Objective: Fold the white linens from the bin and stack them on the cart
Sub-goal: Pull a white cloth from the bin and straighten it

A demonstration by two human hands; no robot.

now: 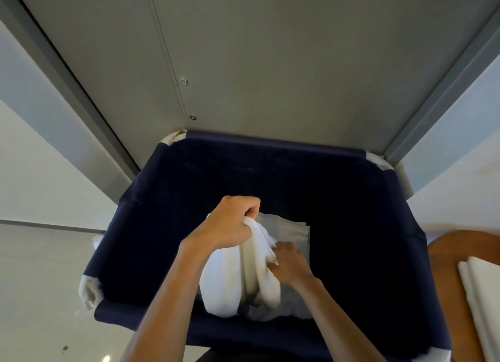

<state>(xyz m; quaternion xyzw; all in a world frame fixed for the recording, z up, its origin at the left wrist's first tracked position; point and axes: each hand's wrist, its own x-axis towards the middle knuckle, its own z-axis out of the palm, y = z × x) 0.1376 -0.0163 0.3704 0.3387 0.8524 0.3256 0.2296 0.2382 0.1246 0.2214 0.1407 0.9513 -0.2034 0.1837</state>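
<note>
The left hand (230,223) is up over the deep navy fabric bin (351,199), its fist clamped round the top of a bunched white cloth linen (230,280). The piece hangs from that grip in thick, soft lobes, with its lower end down near the bin's near rim. The right hand (290,264) comes in lower, fingers curled into the hanging folds and pinching what looks like a loose edge.

Here is the danger: the cloth is gathered in a wad, not held by its corners. If the right hand has caught the wrong layer, the shake-out will probably give a twisted sheet rather than a flat one, and the fold goes crooked from the start. Limp fabric held by a single fist can also slide free and drop back in. With the low end so near the rim, a hasty swing toward the cart could snag or drag it across the edge.

Now the containers. The bin is dark-lined and deep. Beyond the hands a flat pile of white linens (290,226) lies inside it, and more pale cloth sits in shadow under the hanging piece. Most of the interior is too dark to tell what else it holds.

Off to the right, the brown wooden cart top (443,280) carries a stack of folded white linens (484,294), cut off by the picture's edge. The lifted linen is over the bin, well apart from that stack.
</note>
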